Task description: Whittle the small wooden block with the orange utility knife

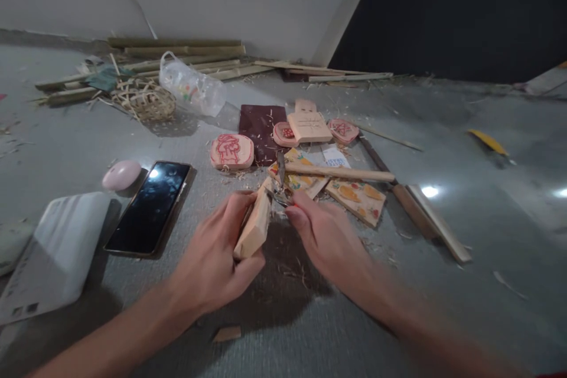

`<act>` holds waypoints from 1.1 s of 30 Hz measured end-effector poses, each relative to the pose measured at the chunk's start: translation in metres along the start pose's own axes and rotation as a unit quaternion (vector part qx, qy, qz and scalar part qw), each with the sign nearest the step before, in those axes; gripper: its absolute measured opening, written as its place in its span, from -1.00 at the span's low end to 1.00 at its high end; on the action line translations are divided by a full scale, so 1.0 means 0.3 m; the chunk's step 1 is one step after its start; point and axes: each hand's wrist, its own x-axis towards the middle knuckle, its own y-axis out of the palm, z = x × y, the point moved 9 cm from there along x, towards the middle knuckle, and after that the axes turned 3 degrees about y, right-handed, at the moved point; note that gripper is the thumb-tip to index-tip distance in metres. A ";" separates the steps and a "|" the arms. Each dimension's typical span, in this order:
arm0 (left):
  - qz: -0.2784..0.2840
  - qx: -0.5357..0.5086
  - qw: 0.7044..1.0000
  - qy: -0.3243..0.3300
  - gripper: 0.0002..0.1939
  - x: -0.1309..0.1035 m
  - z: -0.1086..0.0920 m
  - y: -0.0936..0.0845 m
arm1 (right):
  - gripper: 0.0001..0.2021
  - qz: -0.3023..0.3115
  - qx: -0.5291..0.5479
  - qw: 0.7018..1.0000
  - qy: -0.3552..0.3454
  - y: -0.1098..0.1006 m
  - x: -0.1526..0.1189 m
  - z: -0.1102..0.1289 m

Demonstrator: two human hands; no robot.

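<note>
My left hand (221, 248) is closed around a pale wooden block (257, 227), held tilted above the floor. My right hand (325, 233) grips a small carving knife (279, 198); a bit of red handle shows at the fingers, and its metal blade meets the block's upper edge. Just beyond the hands lies a hammer (341, 172) with a wooden handle. Behind it are wooden pieces with red drawings, among them a rounded one (232, 150) on the left and one with a star (343, 130) on the right. A plain pale wooden block (310, 126) sits between them.
A phone (153, 207), a pink oval object (121, 175) and a white power bank (66, 248) lie at left. Behind are a plastic bottle (192, 85), a woven basket (146, 99) and bamboo sticks (186, 50). A long dark-bladed tool (414, 209) and a yellow-handled tool (487, 142) lie right.
</note>
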 end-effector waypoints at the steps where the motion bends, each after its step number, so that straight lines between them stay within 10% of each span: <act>1: 0.000 -0.001 1.000 0.004 -0.56 0.001 0.000 0.001 | -0.56 0.000 0.008 1.000 0.000 0.000 -0.001 0.000; 14: -0.017 -0.060 0.998 0.000 -0.45 -0.008 0.034 0.013 | -0.51 -0.010 0.242 0.968 0.069 0.025 -0.008 -0.073; 24: -0.027 -0.087 0.996 -0.006 -0.42 -0.002 0.038 0.004 | -0.63 0.006 0.128 0.987 -0.092 0.000 -0.038 0.063; 33: -0.019 -0.096 0.995 -0.003 -0.39 -0.001 0.027 0.007 | -0.63 0.055 0.132 0.985 -0.097 0.023 -0.059 0.080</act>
